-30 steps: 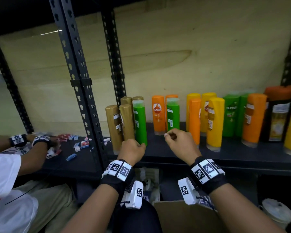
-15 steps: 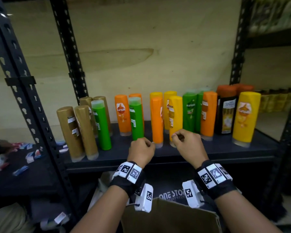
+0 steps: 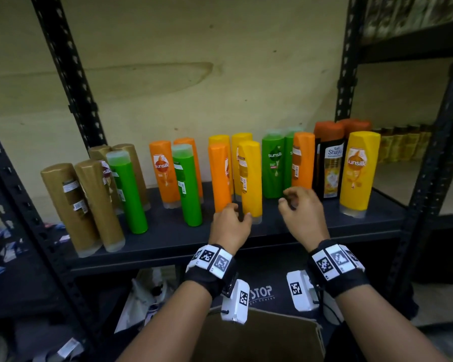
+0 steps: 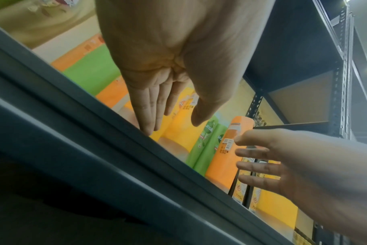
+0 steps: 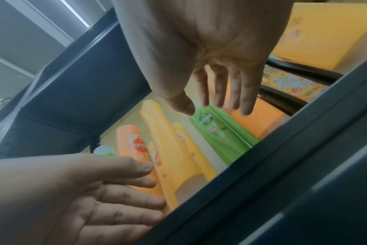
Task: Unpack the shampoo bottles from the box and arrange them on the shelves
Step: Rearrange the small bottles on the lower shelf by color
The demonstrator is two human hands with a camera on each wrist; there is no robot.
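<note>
Both hands uncurled since earlier: left hand [image 3: 229,226] and right hand [image 3: 302,212] empty, fingers extended toward shampoo bottles [image 3: 250,178].

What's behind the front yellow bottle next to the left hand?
Behind the front yellow bottle stands another yellow bottle; only its top and left edge show. Its label and base are covered. The left hand holds nothing.
</note>
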